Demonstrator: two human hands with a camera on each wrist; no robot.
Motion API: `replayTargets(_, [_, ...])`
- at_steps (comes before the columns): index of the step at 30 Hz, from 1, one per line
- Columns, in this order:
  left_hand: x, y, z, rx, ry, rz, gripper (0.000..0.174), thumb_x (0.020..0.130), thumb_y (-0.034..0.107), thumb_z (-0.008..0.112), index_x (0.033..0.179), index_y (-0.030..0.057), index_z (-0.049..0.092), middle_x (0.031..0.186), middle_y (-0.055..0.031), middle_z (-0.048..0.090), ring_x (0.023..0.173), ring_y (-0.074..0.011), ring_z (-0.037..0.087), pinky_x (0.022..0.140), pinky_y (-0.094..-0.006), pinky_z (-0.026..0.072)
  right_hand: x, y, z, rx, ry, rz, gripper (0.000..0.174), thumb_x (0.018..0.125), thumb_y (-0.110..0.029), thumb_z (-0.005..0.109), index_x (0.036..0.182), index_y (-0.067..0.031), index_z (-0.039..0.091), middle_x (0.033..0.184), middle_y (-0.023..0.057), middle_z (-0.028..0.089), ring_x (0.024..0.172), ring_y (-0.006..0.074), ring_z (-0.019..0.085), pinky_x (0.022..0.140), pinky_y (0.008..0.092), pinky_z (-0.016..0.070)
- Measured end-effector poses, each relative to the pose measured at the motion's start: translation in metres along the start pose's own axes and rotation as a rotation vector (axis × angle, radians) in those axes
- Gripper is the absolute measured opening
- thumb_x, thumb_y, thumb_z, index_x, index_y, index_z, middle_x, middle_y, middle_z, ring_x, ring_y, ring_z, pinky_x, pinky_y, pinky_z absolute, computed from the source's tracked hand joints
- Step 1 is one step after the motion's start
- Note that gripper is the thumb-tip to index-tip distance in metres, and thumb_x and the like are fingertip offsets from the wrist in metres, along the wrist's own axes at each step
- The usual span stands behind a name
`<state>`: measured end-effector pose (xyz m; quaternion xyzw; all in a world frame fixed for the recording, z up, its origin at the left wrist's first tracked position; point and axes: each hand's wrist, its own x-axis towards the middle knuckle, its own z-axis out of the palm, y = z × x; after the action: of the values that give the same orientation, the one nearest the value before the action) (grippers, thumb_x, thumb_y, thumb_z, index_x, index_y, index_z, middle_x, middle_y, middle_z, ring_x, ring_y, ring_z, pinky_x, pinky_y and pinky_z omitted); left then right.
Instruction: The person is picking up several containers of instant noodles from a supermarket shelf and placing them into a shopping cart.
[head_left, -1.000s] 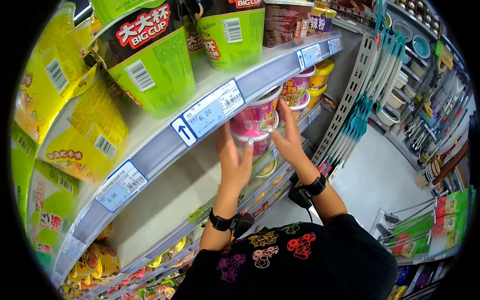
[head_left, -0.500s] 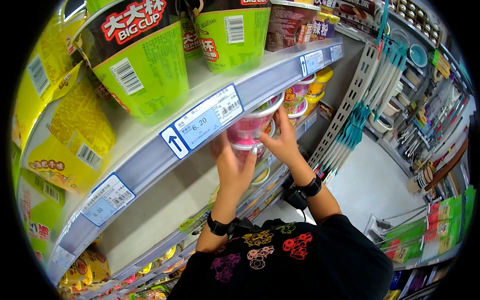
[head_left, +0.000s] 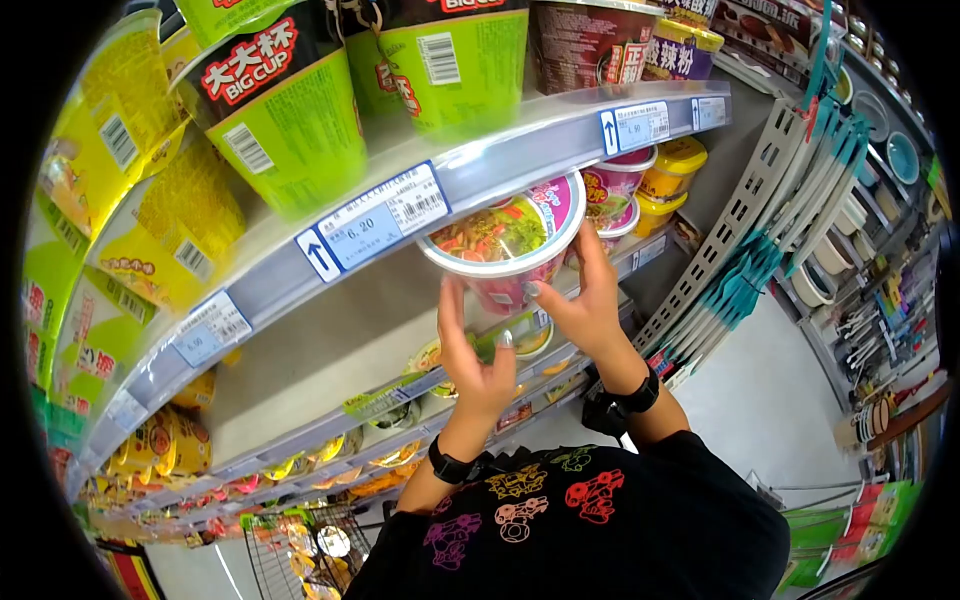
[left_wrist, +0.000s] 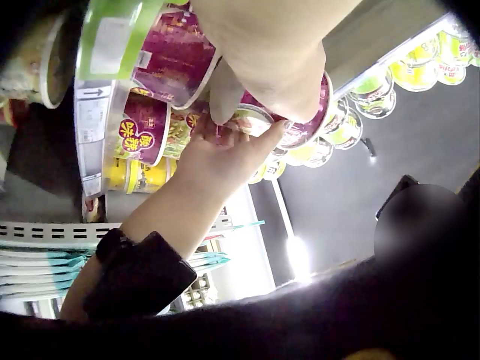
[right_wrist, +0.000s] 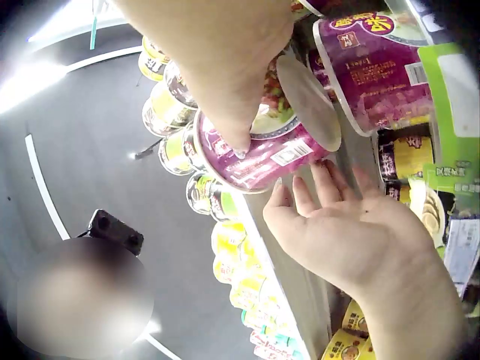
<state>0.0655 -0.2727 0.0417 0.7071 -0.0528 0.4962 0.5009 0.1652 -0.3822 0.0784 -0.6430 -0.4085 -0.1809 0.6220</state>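
An instant noodle bowl (head_left: 505,240), pink-purple with a white rim and a food picture on its lid, is tilted toward me just under the upper shelf edge in the head view. My right hand (head_left: 585,310) grips its right side, with fingers up along the rim and the thumb on the lower wall. On the lower left, my left hand (head_left: 475,355) holds it with its fingers, the thumb standing a little below the bowl. Seen in the right wrist view, the left hand's fingertips (right_wrist: 322,180) lie right at the bowl's end.
The upper shelf edge (head_left: 270,270) carries price labels, with green big cups (head_left: 290,130) above it. More purple bowls (head_left: 610,195) and yellow tubs (head_left: 672,168) stand at the right. A slotted metal upright (head_left: 725,215) is nearby. A wire basket (head_left: 265,555) holding several packs is below left.
The bowl has come out from under the upper shelf toward me and tipped, so its lid now shows. Both hands have moved with it. The wire basket has come into view.
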Motion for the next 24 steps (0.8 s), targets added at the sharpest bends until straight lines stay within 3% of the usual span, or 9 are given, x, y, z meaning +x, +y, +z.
replayTargets(3, [-0.018, 0.009, 0.006, 0.044, 0.026, -0.007, 0.070, 0.074, 0.005, 0.044, 0.137, -0.0089, 0.016, 0.140, -0.0242, 0.025, 0.132, -0.0336, 0.025, 0.108, -0.0401, 0.0167, -0.013, -0.002, -0.008, 0.072, -0.016, -0.024, 0.082, 0.066, -0.020, 0.073, 0.132, 0.0041, 0.030, 0.124, 0.0215, 0.046, 0.117, 0.0289, 0.046, 0.098, 0.0376, 0.0350])
replayTargets(6, [-0.043, 0.011, 0.010, 0.110, 0.070, 0.050, 0.072, 0.073, 0.009, 0.050, 0.135, -0.0096, 0.019, 0.137, -0.0268, 0.027, 0.128, -0.0370, 0.030, 0.106, -0.0431, 0.0245, -0.030, -0.015, -0.017, 0.243, 0.002, 0.113, 0.088, 0.065, -0.020, 0.073, 0.135, 0.0019, 0.024, 0.127, 0.0191, 0.044, 0.119, 0.0275, 0.044, 0.099, 0.0373, 0.0342])
replayTargets(8, [-0.058, 0.013, 0.010, 0.185, 0.088, 0.114, 0.071, 0.077, 0.022, 0.053, 0.133, -0.0092, 0.024, 0.135, -0.0273, 0.031, 0.126, -0.0366, 0.034, 0.104, -0.0436, 0.0273, -0.045, -0.007, -0.025, 0.434, -0.059, 0.171, 0.106, 0.063, -0.020, 0.075, 0.141, -0.0031, 0.005, 0.138, 0.0177, 0.026, 0.126, 0.0260, 0.035, 0.102, 0.0384, 0.0324])
replayTargets(11, [-0.089, 0.008, 0.014, 0.153, 0.155, 0.074, 0.068, 0.077, 0.026, 0.052, 0.131, -0.0099, 0.030, 0.131, -0.0278, 0.037, 0.123, -0.0400, 0.037, 0.101, -0.0477, 0.0294, -0.064, -0.002, -0.032, 0.434, -0.068, 0.143, 0.124, 0.059, -0.019, 0.082, 0.140, -0.0069, -0.010, 0.142, 0.0180, 0.015, 0.127, 0.0274, 0.033, 0.103, 0.0408, 0.0333])
replayTargets(12, [-0.096, 0.011, 0.013, 0.230, 0.146, 0.098, 0.067, 0.077, 0.026, 0.052, 0.130, -0.0099, 0.031, 0.130, -0.0280, 0.039, 0.122, -0.0405, 0.038, 0.100, -0.0479, 0.0293, -0.072, 0.003, -0.034, 0.414, -0.070, 0.113, 0.125, 0.058, -0.018, 0.082, 0.140, -0.0069, -0.011, 0.141, 0.0181, 0.018, 0.127, 0.0276, 0.034, 0.102, 0.0405, 0.0345])
replayTargets(14, [-0.105, 0.023, 0.008, 0.382, 0.124, 0.148, 0.065, 0.078, 0.027, 0.051, 0.129, -0.0099, 0.033, 0.128, -0.0284, 0.041, 0.121, -0.0416, 0.039, 0.100, -0.0484, 0.0293, -0.084, 0.002, -0.040, 0.498, -0.100, 0.137, 0.124, 0.060, -0.016, 0.082, 0.141, -0.0094, -0.011, 0.140, 0.0148, 0.022, 0.124, 0.0247, 0.037, 0.100, 0.0385, 0.0366])
replayTargets(15, [-0.103, 0.029, 0.006, 0.420, 0.131, 0.191, 0.064, 0.079, 0.030, 0.050, 0.128, -0.0095, 0.035, 0.126, -0.0292, 0.044, 0.119, -0.0429, 0.041, 0.100, -0.0497, 0.0292, -0.086, 0.000, -0.041, 0.381, -0.108, 0.116, 0.123, 0.062, -0.029, 0.082, 0.141, -0.0070, -0.009, 0.141, 0.0144, 0.021, 0.125, 0.0243, 0.036, 0.101, 0.0386, 0.0358])
replayTargets(19, [-0.104, 0.060, -0.017, 0.566, 0.156, 0.251, 0.056, 0.085, 0.041, 0.042, 0.120, -0.0027, 0.046, 0.110, -0.0227, 0.059, 0.111, -0.0377, 0.051, 0.099, -0.0506, 0.0269, -0.091, -0.011, -0.031, 0.645, -0.146, 0.219, 0.108, 0.069, -0.038, 0.075, 0.141, -0.0048, 0.002, 0.138, 0.0149, 0.024, 0.126, 0.0249, 0.034, 0.102, 0.0382, 0.0332])
replayTargets(24, [-0.113, 0.107, -0.062, 0.610, 0.191, 0.240, 0.054, 0.088, 0.044, 0.036, 0.119, 0.0004, 0.048, 0.102, -0.0207, 0.063, 0.112, -0.0379, 0.052, 0.102, -0.0481, 0.0237, -0.101, -0.043, 0.002, 0.865, -0.295, 0.275, 0.100, 0.073, -0.044, 0.071, 0.140, -0.0049, 0.008, 0.136, 0.0148, 0.030, 0.125, 0.0242, 0.035, 0.101, 0.0367, 0.0329])
